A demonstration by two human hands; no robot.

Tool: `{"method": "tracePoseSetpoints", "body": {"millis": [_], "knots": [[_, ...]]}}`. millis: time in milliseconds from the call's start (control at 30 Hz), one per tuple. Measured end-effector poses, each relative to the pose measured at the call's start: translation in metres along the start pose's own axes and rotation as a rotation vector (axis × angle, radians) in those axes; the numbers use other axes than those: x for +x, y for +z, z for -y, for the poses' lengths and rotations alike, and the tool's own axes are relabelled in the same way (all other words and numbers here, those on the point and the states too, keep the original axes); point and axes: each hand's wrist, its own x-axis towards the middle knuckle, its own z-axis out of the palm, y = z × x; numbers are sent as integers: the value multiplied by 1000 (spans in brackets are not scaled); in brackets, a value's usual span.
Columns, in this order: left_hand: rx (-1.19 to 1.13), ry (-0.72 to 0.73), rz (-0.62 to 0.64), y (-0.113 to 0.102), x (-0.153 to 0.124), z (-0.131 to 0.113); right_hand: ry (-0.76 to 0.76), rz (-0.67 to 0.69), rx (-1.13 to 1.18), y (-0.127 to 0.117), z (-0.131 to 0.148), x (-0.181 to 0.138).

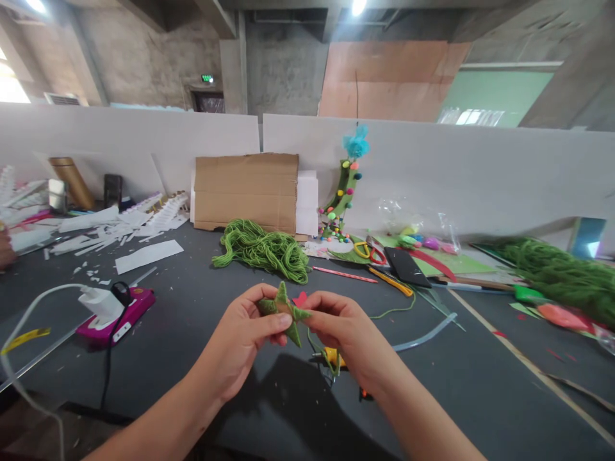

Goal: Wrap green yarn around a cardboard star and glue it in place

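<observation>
Left hand and right hand in tight pinches on a green star (centre partly thumb-covered)

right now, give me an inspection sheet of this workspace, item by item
surface: dark table, paper scraps on its left side
work in hand: green star, held above the table; bundle of green yarn beyond it
clutter: yellow cutter, white paper strip
hands: left hand grips the star; right hand pinches its right tip
cables: white cable and black cable at the pink power strip, left
surroundings: white panel behind, cardboard sheet standing before it
</observation>
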Motion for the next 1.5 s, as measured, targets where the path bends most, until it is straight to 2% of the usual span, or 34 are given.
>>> {"method": "tracePoseSetpoints", "body": {"millis": [100,167,367,467,633,733,833,1033,1200,1333,1400,1500], "knots": [[-17,11,-37,-1,1,1,-234,-144,-214,8,-5,-2],[-41,24,-39,-1,1,2,-405,-192,-376,11,-9,-3],[7,67,-53,-3,2,-1,-717,-139,-870,10,-14,-8],[184,139,-133,-3,2,-3,-794,-94,-1120,7,-9,-10],[513,204,-209,-3,1,-1,-827,-65,-1317,8,-2,-13],[714,257,-210,-4,1,1,-802,-35,-1303,9,-1,-14],[767,259,-148,-3,1,2,-737,-6,-1172,5,2,-13],[509,49,47,-1,-1,-2,-609,-2,-855,-4,11,-12],[342,-14,64,0,-3,-4,-399,-24,-652,1,18,-15],[274,-23,75,-1,-4,-3,-264,-52,-577,4,20,-15],[261,-16,62,-1,-4,-3,-288,-73,-605,5,20,-15],[237,-26,24,-1,-3,-3,-470,-62,-694,4,17,-16]]}}
